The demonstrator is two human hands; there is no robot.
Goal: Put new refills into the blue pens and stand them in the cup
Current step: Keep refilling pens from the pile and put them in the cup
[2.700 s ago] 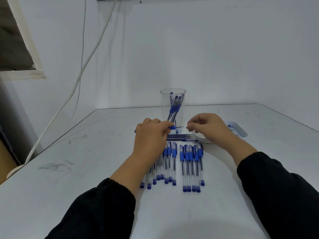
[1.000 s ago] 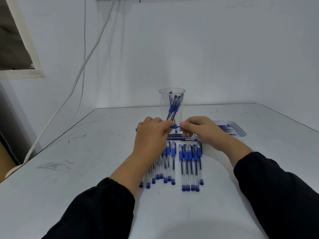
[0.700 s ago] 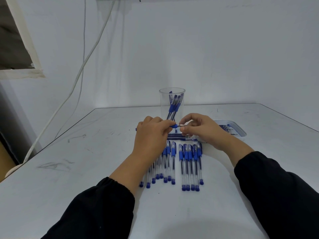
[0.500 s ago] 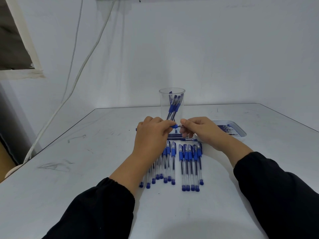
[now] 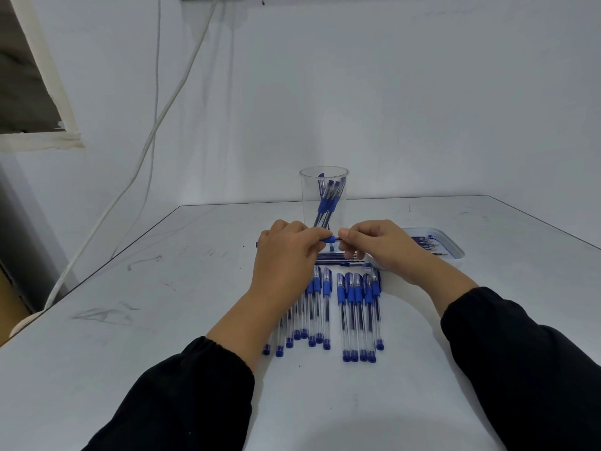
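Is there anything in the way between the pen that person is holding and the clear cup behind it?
Nothing visible. The pen, held between the left hand and right hand, sits just in front of the clear cup, whose open top already holds a few pens.

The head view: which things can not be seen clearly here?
- Pen between the hands: left hand covers its barrel.
- Its tip: hidden behind right hand fingers.
- Tray contents: too small to identify.
- Row of pens: left ones partly under the left wrist.
- Cup: pen count unclear.
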